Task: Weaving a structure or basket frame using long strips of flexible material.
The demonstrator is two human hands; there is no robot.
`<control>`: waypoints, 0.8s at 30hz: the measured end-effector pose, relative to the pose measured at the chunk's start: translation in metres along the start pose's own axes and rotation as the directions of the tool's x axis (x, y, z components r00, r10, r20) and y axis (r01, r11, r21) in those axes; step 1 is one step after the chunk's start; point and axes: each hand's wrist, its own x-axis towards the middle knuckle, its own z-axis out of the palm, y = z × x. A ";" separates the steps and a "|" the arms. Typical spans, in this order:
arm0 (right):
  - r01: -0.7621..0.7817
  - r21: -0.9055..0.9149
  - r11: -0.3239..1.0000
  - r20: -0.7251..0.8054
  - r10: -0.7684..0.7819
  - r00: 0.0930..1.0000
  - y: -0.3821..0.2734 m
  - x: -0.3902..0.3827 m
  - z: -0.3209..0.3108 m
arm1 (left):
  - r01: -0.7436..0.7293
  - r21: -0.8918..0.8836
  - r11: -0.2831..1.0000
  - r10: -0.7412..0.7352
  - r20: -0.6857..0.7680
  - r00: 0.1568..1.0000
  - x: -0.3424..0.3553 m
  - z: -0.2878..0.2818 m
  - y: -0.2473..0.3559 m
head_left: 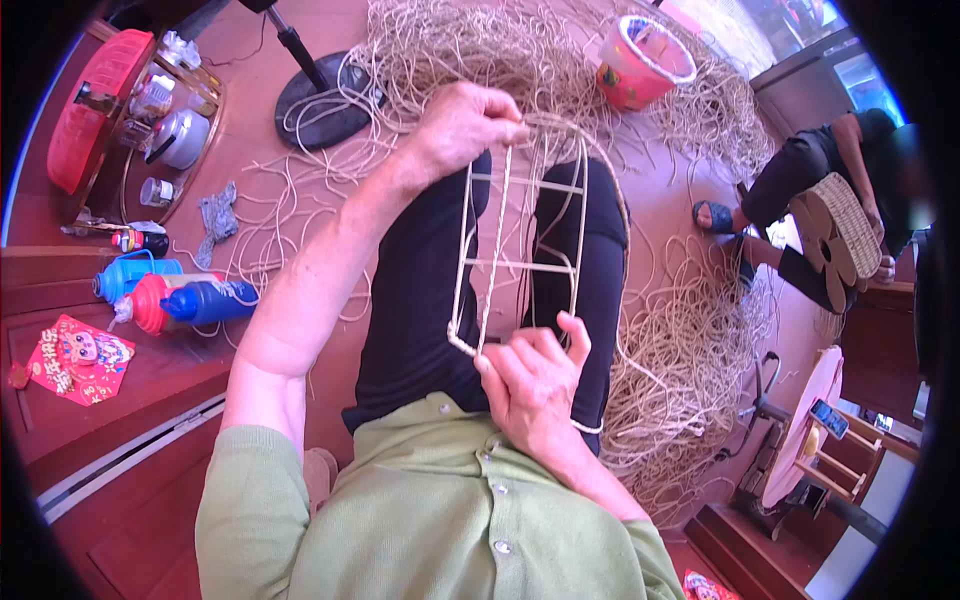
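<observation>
A cream-coloured wire frame [520, 265], long with crossbars, rests over my dark-trousered thighs. At its far end my left hand [468, 125] is closed in a pinch on pale cord. The twisted cord [497, 235] stretches along the frame from there to my right hand [535, 385]. My right hand is closed at the near end, thumb and fingers pinching the cord beside a wrapped corner, with one finger sticking up. What lies under its fingertips is partly hidden. More cord curves from the far end down the frame's right side.
Heaps of loose cord [665, 370] cover the floor ahead and right. A pink bucket [645, 65] and a black stand base [325, 100] stand beyond. Bottles [210, 300] are at left, near a rack with a kettle [180, 138]. At right, another person holds a woven piece [840, 230].
</observation>
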 end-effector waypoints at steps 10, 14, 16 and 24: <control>0.136 -0.046 0.990 -0.144 -0.141 0.980 0.049 0.074 -0.055 | 0.144 -0.222 0.964 -0.129 0.082 0.988 0.017 -0.016 0.005; 0.158 -0.062 0.985 -0.175 -0.167 0.970 0.080 0.138 -0.043 | 0.285 -0.285 0.915 -0.239 0.186 0.953 0.031 -0.017 -0.016; 0.187 -0.106 0.977 -0.153 -0.202 0.967 0.095 0.172 -0.029 | 0.235 -0.272 0.933 -0.187 0.190 0.964 0.037 -0.010 -0.030; 0.130 -0.248 0.960 0.152 -0.094 0.984 0.122 0.221 -0.001 | 0.153 -0.060 0.986 -0.161 -0.162 0.974 0.029 0.010 -0.022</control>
